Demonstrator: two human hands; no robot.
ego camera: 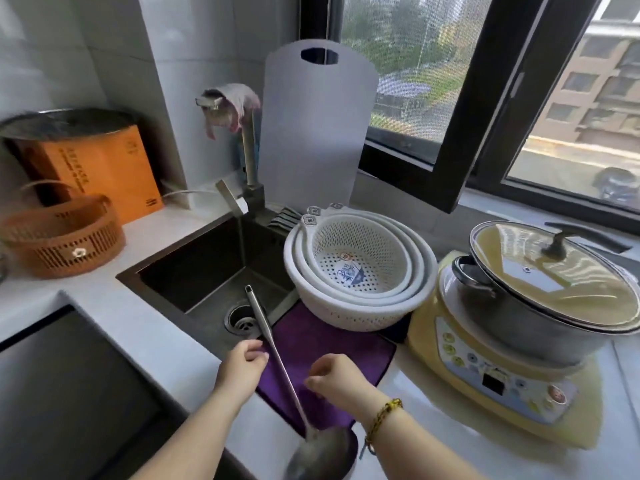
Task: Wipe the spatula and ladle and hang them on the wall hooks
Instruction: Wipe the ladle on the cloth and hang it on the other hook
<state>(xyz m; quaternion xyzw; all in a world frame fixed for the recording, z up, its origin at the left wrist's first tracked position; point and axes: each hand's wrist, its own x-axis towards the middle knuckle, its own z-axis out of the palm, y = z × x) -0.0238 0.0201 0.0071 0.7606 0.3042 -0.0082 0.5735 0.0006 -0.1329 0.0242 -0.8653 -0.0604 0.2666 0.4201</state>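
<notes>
A steel ladle (277, 355) lies across a purple cloth (332, 344) on the counter. Its bowl (318, 455) is at the near edge and its handle tip reaches out over the sink. My left hand (242, 365) is at the cloth's left edge, left of the handle, with thumb and fingers pinched on the fabric. Right of the handle, my right hand (336, 379) rests on the cloth with curled fingers; whether it grips the cloth is unclear. Neither hand holds the ladle. No spatula or wall hooks are in view.
The dark sink (207, 268) with its drain lies beyond the cloth, and a rag is draped on the faucet (249, 157). Stacked white colanders (360, 306) sit on the cloth's far end. A lidded pot on a yellow cooker (485, 372) stands to the right. A brown basket (62, 244) is on the left.
</notes>
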